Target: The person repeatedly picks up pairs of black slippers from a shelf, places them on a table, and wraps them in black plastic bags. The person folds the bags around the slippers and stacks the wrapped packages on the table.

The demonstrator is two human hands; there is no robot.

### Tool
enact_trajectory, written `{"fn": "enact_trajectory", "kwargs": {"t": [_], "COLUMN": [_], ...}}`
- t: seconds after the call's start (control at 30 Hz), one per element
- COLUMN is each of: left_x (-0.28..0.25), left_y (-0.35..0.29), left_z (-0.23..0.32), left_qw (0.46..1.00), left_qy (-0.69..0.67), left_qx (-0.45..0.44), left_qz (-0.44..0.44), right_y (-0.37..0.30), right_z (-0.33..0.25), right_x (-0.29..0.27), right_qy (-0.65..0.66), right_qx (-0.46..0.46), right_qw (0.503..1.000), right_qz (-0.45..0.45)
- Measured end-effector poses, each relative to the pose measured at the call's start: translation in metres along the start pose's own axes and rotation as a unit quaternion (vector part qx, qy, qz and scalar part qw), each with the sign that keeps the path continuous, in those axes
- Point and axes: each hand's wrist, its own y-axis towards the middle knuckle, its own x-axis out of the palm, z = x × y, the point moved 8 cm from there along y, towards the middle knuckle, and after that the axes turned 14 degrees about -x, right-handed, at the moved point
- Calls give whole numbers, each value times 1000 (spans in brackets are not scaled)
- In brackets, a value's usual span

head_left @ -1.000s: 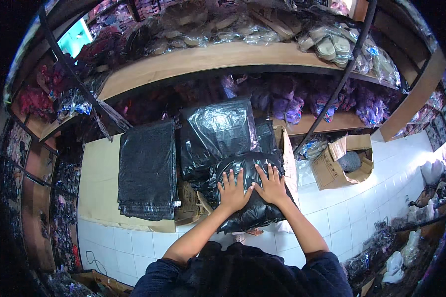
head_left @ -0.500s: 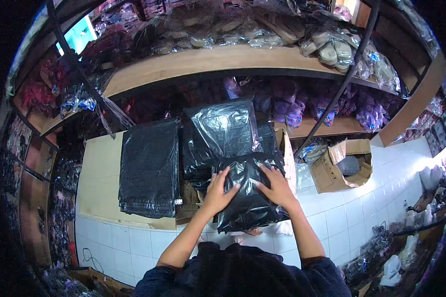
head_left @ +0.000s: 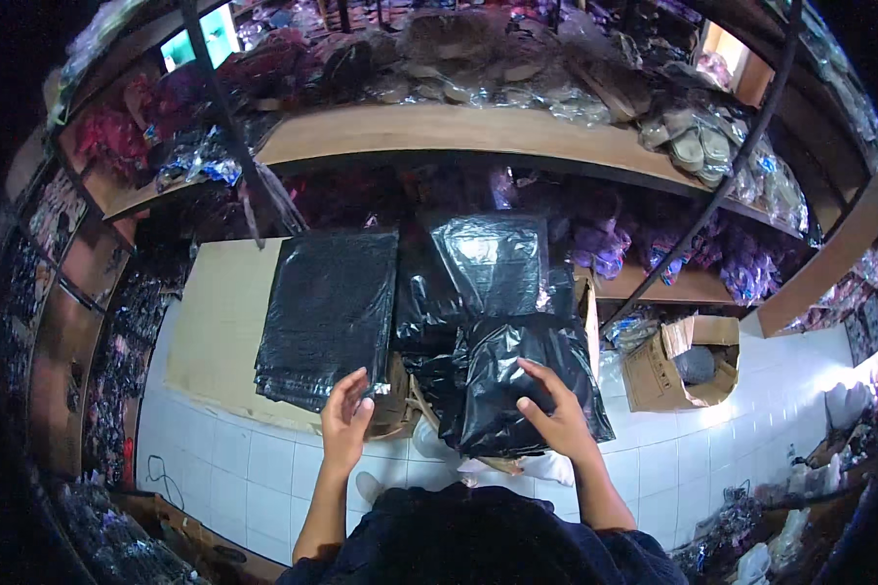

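A shiny black plastic package (head_left: 502, 385), creased and pillow-shaped, lies in front of me on top of other black packages. My right hand (head_left: 559, 417) is over its right half, thumb and fingers apart; whether it touches the plastic I cannot tell. Farther back sits another black package (head_left: 493, 255) with a glossy top. To the left is a flat stack of black plastic bags (head_left: 327, 312). My left hand (head_left: 346, 419) is at the near right corner of that stack, its thumb apart from the fingers and nothing in it.
Beneath the bag stack is a beige board (head_left: 219, 322). On the white tiled floor at right stands an open cardboard box (head_left: 644, 375) with something grey inside. A wooden shelf (head_left: 439, 132) crosses behind, loaded with plastic-wrapped sandals (head_left: 693, 151). Slanting dark metal posts (head_left: 717, 200) stand before it.
My left hand has left the black package and moved left to the bag stack. My right hand remains over the package's right side. The whole view has shifted slightly.
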Motion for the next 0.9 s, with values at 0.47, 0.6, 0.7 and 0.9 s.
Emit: {"fn": "enact_trajectory", "kwargs": {"t": [0.47,0.6,0.7,0.9], "left_x": [-176,-242,-286,-362], "left_y": [-55,-64,-67,-70], "left_z": [29,30,30,20], "left_qw": [995,992,991,990], "left_qy": [-12,-14,-22,-32], "left_qx": [58,59,69,55], "left_qz": [82,107,113,127], "right_y": [38,46,52,61], "right_z": [-62,-83,-90,-104], "right_x": [164,222,266,341], "right_qy": [94,137,130,134], "right_qx": [-45,-48,-59,-75], "right_qw": [994,989,989,988], "right_qz": [-26,-26,-31,-28]}}
